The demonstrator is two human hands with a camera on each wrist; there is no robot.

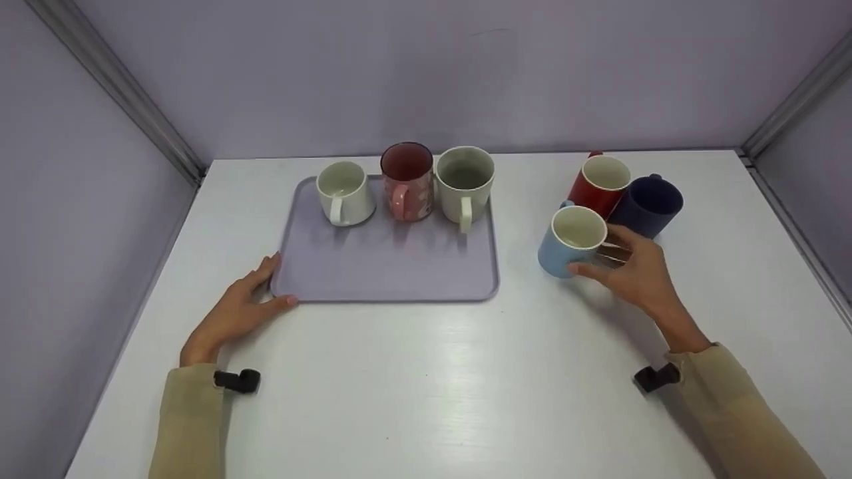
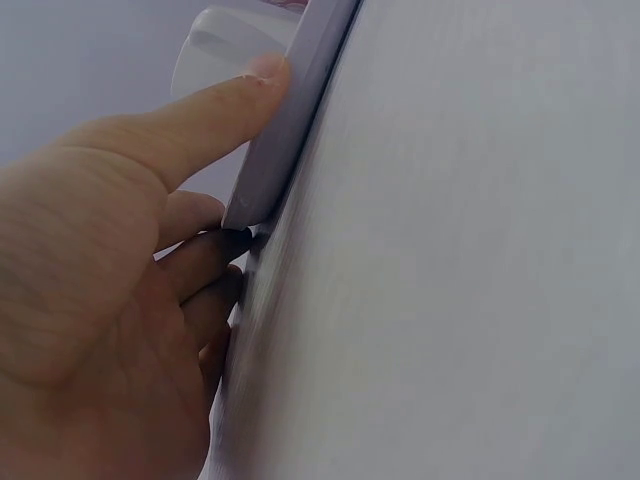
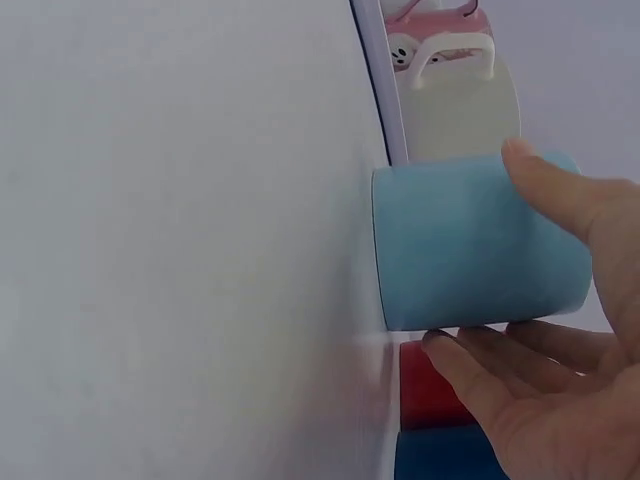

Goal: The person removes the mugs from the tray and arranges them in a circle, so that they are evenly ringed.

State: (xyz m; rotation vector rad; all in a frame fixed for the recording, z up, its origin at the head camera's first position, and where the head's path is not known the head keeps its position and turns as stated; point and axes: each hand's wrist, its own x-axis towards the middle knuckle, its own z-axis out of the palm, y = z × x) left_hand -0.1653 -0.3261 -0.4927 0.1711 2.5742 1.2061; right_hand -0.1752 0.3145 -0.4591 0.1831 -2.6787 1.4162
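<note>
My right hand (image 1: 636, 269) grips a light blue mug (image 3: 475, 245) round its side, thumb on the near face and fingers on the right. The mug is upright with its base close to the table, and its handle points back. At the left, my left hand (image 1: 236, 309) lies at the near left corner of a lilac tray (image 1: 386, 273). Its straight thumb (image 2: 225, 110) touches the front rim, while the relaxed fingers lie along the left side. On the tray stand a small white mug (image 1: 346, 194), a pink patterned mug (image 1: 417, 193) and a larger off-white mug (image 1: 456, 199).
Close behind the light blue mug are a red mug (image 1: 589, 193) and a dark blue mug (image 1: 642, 213), side by side. The white table (image 1: 413, 386) runs back to a pale wall (image 1: 299, 73), with more walls at both sides.
</note>
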